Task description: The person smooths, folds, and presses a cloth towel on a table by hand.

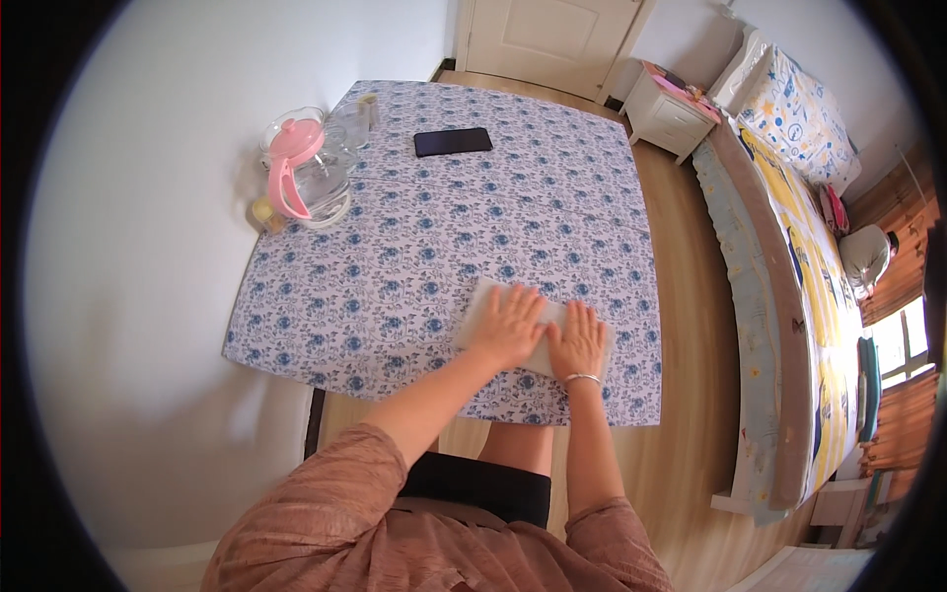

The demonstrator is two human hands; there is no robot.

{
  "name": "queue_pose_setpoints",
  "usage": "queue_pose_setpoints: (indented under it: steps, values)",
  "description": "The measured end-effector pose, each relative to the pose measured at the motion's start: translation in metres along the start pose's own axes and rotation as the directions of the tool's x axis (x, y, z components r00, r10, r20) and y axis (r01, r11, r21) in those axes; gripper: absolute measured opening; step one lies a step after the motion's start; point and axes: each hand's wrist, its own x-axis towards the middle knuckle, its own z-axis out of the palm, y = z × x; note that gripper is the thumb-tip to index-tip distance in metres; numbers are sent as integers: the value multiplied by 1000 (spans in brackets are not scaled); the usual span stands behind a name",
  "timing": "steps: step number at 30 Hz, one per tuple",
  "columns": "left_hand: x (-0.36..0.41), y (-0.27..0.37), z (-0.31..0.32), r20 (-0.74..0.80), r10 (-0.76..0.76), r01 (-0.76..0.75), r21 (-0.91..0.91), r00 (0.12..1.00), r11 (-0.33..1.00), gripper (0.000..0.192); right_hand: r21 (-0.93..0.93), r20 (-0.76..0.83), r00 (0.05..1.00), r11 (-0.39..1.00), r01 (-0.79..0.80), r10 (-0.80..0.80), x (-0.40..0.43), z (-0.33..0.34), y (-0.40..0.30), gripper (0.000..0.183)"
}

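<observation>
A folded white cloth (473,314) lies flat near the front right of a table (385,274) covered in blue-flowered fabric or sheeting. My left hand (510,322) rests palm down on the cloth, with its fingers spread a little. Beside it, my right hand (578,344) also presses flat on the cloth, a bracelet (582,378) around its wrist. Neither hand grips anything. The palms hide much of the cloth's middle.
A clear pitcher with pink lid and handle (296,140) stands by the wall, near clear glassware (348,126) and a small yellow-topped container (266,213). A smartphone (453,141) lies farther back. Rightward are a bed (810,296) and a white nightstand (669,122).
</observation>
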Motion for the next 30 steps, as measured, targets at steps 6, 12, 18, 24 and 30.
queue_pose_setpoints:
  steps: [6, 12, 18, 24, 30]
  values:
    - [21, 56, 10, 12, 98, -98, -30, 995, 995, 52, -96, -14, 977, 972, -214, 214, -22, -22, 50, 62]
    - [28, 62, 18, -85, 139, -148, -110, 987, 983, 49, -117, -64, 892, 884, -452, 448, -29, -27, 38, 58]
    - [30, 40, 17, -61, 179, -186, -147, 982, 971, 50, -181, -64, 897, 879, -442, 437, -29, -21, 27, 57]
    - [22, -17, -7, 30, 190, -184, -128, 981, 974, 48, -168, -101, 929, 914, -369, 356, -26, 2, -19, 58]
    - [-14, -100, -35, -17, 60, -61, -45, 998, 997, 46, -142, -35, 996, 987, 80, -86, -25, 19, -100, 59]
